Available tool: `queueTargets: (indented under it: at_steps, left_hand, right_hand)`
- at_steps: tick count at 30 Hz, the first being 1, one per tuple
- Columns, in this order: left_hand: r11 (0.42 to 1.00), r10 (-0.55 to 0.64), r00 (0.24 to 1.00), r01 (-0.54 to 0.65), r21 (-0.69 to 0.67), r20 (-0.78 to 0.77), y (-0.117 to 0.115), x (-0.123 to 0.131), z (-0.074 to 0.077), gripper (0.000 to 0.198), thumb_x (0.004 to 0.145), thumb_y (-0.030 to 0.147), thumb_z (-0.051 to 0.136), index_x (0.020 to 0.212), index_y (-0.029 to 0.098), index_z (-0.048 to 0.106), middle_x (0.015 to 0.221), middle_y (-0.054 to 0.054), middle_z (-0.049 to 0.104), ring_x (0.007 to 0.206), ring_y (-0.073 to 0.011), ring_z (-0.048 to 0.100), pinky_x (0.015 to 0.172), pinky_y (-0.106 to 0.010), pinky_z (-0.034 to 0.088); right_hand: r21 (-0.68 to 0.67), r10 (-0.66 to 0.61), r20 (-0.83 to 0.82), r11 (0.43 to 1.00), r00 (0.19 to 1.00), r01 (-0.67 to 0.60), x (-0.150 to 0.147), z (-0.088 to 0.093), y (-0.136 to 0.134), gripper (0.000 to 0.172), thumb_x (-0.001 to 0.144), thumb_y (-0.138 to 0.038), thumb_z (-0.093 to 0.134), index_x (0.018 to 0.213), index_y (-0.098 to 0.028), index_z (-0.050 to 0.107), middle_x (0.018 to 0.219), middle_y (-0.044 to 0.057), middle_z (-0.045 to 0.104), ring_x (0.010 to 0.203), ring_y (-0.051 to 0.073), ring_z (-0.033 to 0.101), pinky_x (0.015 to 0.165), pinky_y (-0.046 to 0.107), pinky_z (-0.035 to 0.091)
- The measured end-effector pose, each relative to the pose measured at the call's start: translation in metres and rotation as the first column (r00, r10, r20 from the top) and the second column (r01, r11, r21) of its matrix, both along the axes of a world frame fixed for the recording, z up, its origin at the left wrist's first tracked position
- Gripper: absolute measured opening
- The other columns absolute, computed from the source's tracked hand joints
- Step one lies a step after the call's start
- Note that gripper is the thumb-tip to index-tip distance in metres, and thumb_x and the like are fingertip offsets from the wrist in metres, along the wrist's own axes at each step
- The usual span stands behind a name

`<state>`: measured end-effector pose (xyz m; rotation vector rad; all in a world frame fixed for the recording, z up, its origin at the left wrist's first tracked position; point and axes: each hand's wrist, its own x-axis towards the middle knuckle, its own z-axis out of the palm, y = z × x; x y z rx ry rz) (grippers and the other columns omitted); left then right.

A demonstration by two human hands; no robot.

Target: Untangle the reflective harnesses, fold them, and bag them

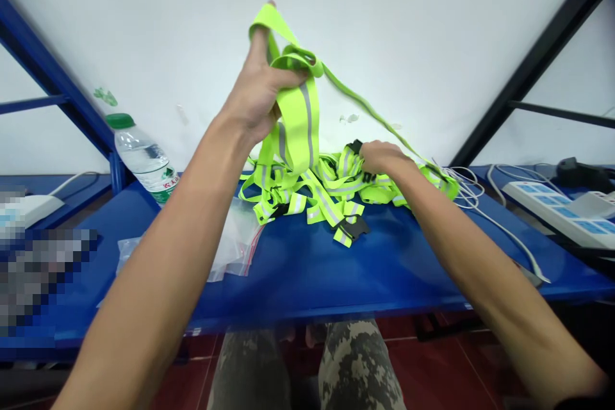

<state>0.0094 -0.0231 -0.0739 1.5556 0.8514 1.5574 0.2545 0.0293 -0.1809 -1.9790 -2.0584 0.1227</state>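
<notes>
So, the left hand (pixel 254 86) has the looped neon strap (pixel 294 128) up above the blue table (pixel 298 278), thumb pressed over the folds and a finger spread up into a loop, probably keeping it clear of the heap (pixel 329 198). The right hand (pixel 383 157) is low by a black buckle (pixel 356 146), fingertips hidden, so can't tell if they're pinching.

Head cam, fwd & dn over tbl (pixel 298 275)
</notes>
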Motion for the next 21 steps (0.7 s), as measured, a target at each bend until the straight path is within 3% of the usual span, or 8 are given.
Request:
queueTargets:
  at_steps: [5,8,10,12,14,15,18,21]
  left_hand:
    - [0.999,0.030,0.999,-0.031,-0.031,-0.020,0.013,0.003,-0.005,0.067,0.082,0.014,0.060,0.143,0.034,0.040,0.098,0.002,0.064,0.102,-0.0227,0.068,0.084,-0.032,0.052]
    - [0.997,-0.074,0.995,0.073,-0.029,-0.067,0.010,0.012,-0.011,0.072,0.076,0.014,0.066,0.141,0.034,0.041,0.099,0.000,0.067,0.099,-0.0235,0.069,0.082,-0.033,0.053]
    - [0.992,-0.121,0.991,0.119,-0.043,-0.061,0.005,0.013,-0.012,0.072,0.074,0.013,0.068,0.139,0.033,0.043,0.099,-0.001,0.069,0.099,-0.0237,0.069,0.082,-0.033,0.054]
    - [0.989,-0.135,0.990,0.133,-0.060,-0.036,-0.001,0.011,-0.012,0.068,0.075,0.010,0.065,0.137,0.031,0.047,0.098,-0.001,0.069,0.101,-0.0242,0.069,0.084,-0.035,0.054]
    - [0.988,-0.142,0.990,0.141,-0.058,-0.026,-0.006,0.005,-0.011,0.069,0.073,0.005,0.064,0.136,0.029,0.050,0.098,-0.001,0.069,0.104,-0.0255,0.068,0.086,-0.037,0.054]
    - [0.987,-0.157,0.987,0.156,-0.051,-0.033,-0.009,0.002,-0.011,0.071,0.071,0.003,0.065,0.136,0.028,0.051,0.099,-0.002,0.069,0.107,-0.0264,0.067,0.087,-0.038,0.054]
    - [0.972,-0.235,0.968,0.231,-0.050,-0.091,-0.014,-0.008,-0.013,0.073,0.064,-0.003,0.069,0.130,0.025,0.058,0.100,-0.003,0.069,0.111,-0.0280,0.066,0.090,-0.038,0.054]
    - [0.940,-0.311,0.933,0.272,-0.208,-0.184,-0.015,-0.016,-0.018,0.052,0.063,0.001,0.074,0.112,0.020,0.069,0.092,-0.006,0.071,0.107,-0.0299,0.068,0.086,-0.038,0.056]
  right_hand:
    - [-0.031,0.369,-0.015,0.929,0.929,-0.369,-0.018,0.023,-0.034,0.063,0.057,-0.029,0.085,0.118,-0.021,0.070,0.129,0.014,0.064,0.123,0.041,0.055,0.100,0.052,0.048]
    - [0.059,0.666,-0.338,0.721,0.665,-0.691,-0.044,0.029,-0.062,0.053,0.076,-0.049,0.072,0.123,-0.025,0.066,0.128,0.007,0.065,0.121,0.030,0.059,0.101,0.046,0.050]
    - [0.061,0.667,-0.524,0.650,0.530,-0.757,-0.057,0.026,-0.070,0.042,0.083,-0.051,0.064,0.114,-0.024,0.069,0.115,0.006,0.070,0.106,0.025,0.066,0.093,0.042,0.056]
    - [0.080,0.537,-0.656,0.748,0.530,-0.659,-0.060,0.022,-0.067,0.039,0.085,-0.050,0.063,0.111,-0.021,0.068,0.107,0.009,0.072,0.089,0.023,0.070,0.081,0.040,0.060]
    - [0.169,0.344,-0.777,0.921,0.527,-0.352,-0.055,0.021,-0.054,0.043,0.087,-0.049,0.060,0.117,-0.019,0.062,0.103,0.012,0.070,0.077,0.021,0.070,0.069,0.038,0.062]
    - [0.228,0.274,-0.834,0.961,0.479,-0.153,-0.051,0.023,-0.045,0.044,0.090,-0.048,0.055,0.122,-0.018,0.058,0.102,0.012,0.070,0.075,0.021,0.070,0.067,0.038,0.061]
    - [0.393,0.289,-0.900,0.862,0.327,0.318,-0.038,0.034,-0.021,0.039,0.095,-0.037,0.041,0.130,-0.021,0.048,0.105,0.010,0.068,0.086,0.021,0.071,0.070,0.036,0.061]
    - [0.543,0.406,-0.823,0.767,0.397,0.341,-0.031,0.045,-0.015,0.030,0.094,-0.029,0.041,0.120,-0.021,0.053,0.110,0.007,0.066,0.101,0.021,0.068,0.077,0.034,0.058]
